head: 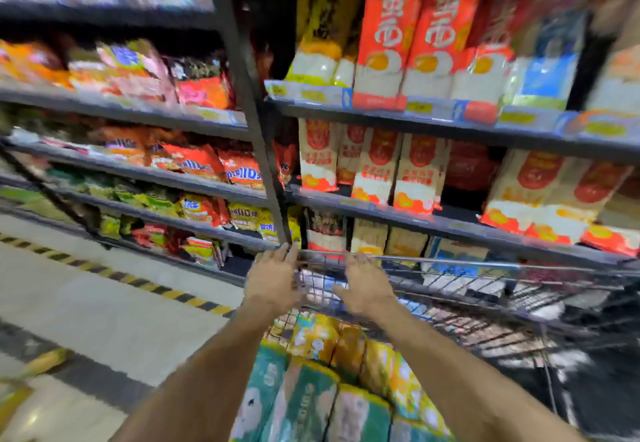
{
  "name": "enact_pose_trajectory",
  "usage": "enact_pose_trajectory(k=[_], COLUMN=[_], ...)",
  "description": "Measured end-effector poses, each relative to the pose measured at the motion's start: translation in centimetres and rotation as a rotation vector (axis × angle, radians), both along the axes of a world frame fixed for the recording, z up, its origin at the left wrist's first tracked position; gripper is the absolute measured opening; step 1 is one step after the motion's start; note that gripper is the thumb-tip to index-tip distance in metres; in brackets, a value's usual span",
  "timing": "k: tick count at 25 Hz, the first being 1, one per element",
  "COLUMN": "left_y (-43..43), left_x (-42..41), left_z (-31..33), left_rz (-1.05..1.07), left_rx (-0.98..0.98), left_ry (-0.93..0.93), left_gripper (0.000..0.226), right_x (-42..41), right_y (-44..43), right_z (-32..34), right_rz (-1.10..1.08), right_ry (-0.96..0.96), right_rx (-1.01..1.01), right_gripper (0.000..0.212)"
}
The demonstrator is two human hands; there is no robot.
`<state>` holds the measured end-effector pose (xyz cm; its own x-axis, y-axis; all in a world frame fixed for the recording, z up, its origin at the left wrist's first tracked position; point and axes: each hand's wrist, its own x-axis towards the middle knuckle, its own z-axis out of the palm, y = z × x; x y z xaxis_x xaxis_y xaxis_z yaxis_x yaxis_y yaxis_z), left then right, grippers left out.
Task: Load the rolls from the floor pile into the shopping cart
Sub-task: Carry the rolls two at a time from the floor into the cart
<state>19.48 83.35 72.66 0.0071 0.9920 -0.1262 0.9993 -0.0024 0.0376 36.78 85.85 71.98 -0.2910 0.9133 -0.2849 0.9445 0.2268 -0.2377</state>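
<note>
Your left hand [273,282] and right hand [367,289] reach side by side to the far rim of the shopping cart [460,263], fingers stretched wide, gripping nothing that shows. The rolls [304,396] lie in the cart under your forearms, nearer you than the hands, in close-packed teal and yellow-orange packs. Beyond stand shelves [415,218] of red-and-white packets [415,171]. A yellow-black stripe [149,284] crosses the pale floor [104,317] at left. All is blurred.

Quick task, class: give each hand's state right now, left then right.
Left hand: open, holding nothing.
Right hand: open, holding nothing.
</note>
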Motion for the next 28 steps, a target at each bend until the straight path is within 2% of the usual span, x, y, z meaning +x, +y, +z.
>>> enact_pose_trajectory(k=[5,7,9,14,19,23,28], left_y=[-7.8,-12.0,-17.4,-31.3,-46.8,-54.1,-58.3], left_x=[-5.7,-8.6,-12.0,-18.0,-22.8,-26.3,-32.3], left_z=[6.5,8.6,9.8,10.2,7.0,5.8,4.8], left_rz=[0.271,0.385,0.507,0.863,1.241,1.34,1.383], left_rx=[0.179,0.259,0.326,0.325,0.379,0.299,0.291], left_ry=[0.048,0.06,0.077,0.16,0.148,0.09,0.09], left_gripper=[0.089,0.087,0.085,0.084,0.071,0.08,0.087], right_x=[-6.1,-10.1,-14.8,-25.5,-35.7,-42.0,-49.4], right_y=[-1.8,-3.6,-6.3,-15.2,-27.2,-34.2,-38.9], right_z=[5.6,7.3,8.6,9.8,8.2,6.1,4.1], right_rz=[0.249,0.377,0.544,0.877,1.129,1.232,1.22], right_ry=[0.081,0.109,0.135,0.241,0.299,0.26,0.227], right_rx=[0.156,0.194,0.227,0.24,0.118,0.073,0.032], right_gripper=[0.069,0.065,0.069,0.07,0.067,0.067,0.069])
